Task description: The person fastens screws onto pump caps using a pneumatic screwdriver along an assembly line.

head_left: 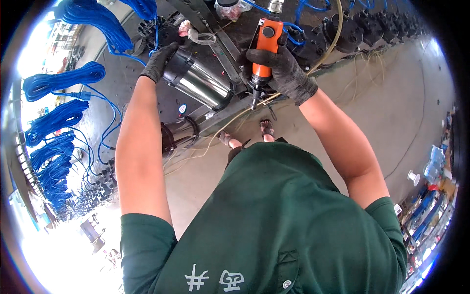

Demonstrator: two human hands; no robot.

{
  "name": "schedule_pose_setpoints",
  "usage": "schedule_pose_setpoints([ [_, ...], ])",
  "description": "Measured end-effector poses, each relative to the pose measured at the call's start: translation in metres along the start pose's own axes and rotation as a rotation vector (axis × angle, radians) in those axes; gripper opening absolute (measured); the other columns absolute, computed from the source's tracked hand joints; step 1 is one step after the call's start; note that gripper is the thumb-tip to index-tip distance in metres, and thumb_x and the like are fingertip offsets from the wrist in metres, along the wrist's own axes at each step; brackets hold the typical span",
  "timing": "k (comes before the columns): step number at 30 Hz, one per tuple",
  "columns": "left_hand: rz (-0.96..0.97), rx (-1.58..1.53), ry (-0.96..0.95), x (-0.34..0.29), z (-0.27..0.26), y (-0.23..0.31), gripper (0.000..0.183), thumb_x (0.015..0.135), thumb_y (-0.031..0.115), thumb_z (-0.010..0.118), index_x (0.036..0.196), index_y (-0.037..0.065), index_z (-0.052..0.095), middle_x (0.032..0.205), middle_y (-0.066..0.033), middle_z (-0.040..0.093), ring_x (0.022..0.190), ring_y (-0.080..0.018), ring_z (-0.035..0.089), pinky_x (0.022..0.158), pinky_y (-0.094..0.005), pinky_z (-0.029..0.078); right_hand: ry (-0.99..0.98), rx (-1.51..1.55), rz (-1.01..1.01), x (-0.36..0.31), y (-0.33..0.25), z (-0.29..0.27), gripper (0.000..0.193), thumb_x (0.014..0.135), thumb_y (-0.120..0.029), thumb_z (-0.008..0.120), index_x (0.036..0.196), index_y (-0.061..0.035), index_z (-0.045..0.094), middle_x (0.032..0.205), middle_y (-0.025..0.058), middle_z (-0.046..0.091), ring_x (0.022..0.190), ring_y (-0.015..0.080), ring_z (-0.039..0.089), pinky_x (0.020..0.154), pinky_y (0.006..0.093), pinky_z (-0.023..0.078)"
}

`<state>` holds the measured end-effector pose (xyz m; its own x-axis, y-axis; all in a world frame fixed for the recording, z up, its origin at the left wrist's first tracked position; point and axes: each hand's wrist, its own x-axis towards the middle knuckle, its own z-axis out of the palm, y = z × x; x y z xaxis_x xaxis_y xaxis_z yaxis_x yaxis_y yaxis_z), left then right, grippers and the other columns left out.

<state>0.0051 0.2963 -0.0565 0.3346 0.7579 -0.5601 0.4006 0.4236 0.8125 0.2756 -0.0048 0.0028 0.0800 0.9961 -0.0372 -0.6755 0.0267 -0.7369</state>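
Observation:
A grey glove covers my left hand (160,63), whose fingers wrap the black upper end of a shiny steel cylinder with black end caps (199,81). The cylinder lies tilted across the dark bench, its other end toward me. In my gloved right hand (285,68) is an orange air screwdriver (265,43), gripped around its body. Its bit points down toward me, to the right of the cylinder and apart from it. A metal hose fitting (275,6) sits on top of the tool. The undersides of my fingers are partly hidden.
Bundled blue cables (63,81) hang along the left. Several black round housings (345,32) line the far right. Another cylinder (180,133) stands at the bench's near edge. A yellowish hose (332,46) runs past my right hand. A white spool (413,177) is at right.

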Motion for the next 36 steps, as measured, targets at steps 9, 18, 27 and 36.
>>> schedule_pose_setpoints([
  [9,0.614,0.606,-0.013,-0.056,0.032,-0.021,0.030,0.089,0.033,0.069,0.117,0.024,0.072,0.117,-0.0074,0.071,0.109,-0.0292,0.066,0.094,-0.0376,0.052,0.026,0.021,0.014,0.003,0.006,0.000,0.034,0.080,-0.011,0.079,0.109,-0.0061,0.063,0.095,0.0100,0.071,0.078,0.0209,0.071,0.070,0.0352,0.061],
  [18,0.411,0.922,0.501,-0.228,0.137,-0.023,0.045,0.078,0.050,0.071,0.113,0.022,0.068,0.104,-0.0159,0.064,0.100,-0.0365,0.062,0.085,-0.0492,0.049,0.055,-0.007,0.012,-0.004,0.005,-0.005,0.041,0.081,-0.022,0.074,0.114,-0.0022,0.061,0.095,0.0148,0.066,0.076,0.0262,0.067,0.069,0.0412,0.057],
  [27,1.007,0.064,0.626,-0.221,0.118,-0.105,0.075,0.071,0.016,0.083,0.136,0.007,0.048,0.130,-0.0180,0.050,0.124,-0.0374,0.050,0.105,-0.0519,0.043,-0.310,-0.113,-0.099,0.000,-0.021,0.075,0.048,0.078,-0.018,0.076,0.122,-0.0080,0.062,0.108,0.0107,0.064,0.088,0.0203,0.062,0.080,0.0417,0.052],
  [36,0.706,-0.272,0.215,-0.148,0.139,-0.220,0.127,0.049,0.033,0.097,0.153,0.005,0.029,0.146,-0.0201,0.038,0.137,-0.0329,0.040,0.119,-0.0414,0.033,-0.247,-0.331,-0.212,0.037,0.048,0.175,0.037,0.080,-0.002,0.072,0.116,-0.0055,0.064,0.102,0.0101,0.069,0.092,0.0219,0.067,0.082,0.0415,0.057],
])
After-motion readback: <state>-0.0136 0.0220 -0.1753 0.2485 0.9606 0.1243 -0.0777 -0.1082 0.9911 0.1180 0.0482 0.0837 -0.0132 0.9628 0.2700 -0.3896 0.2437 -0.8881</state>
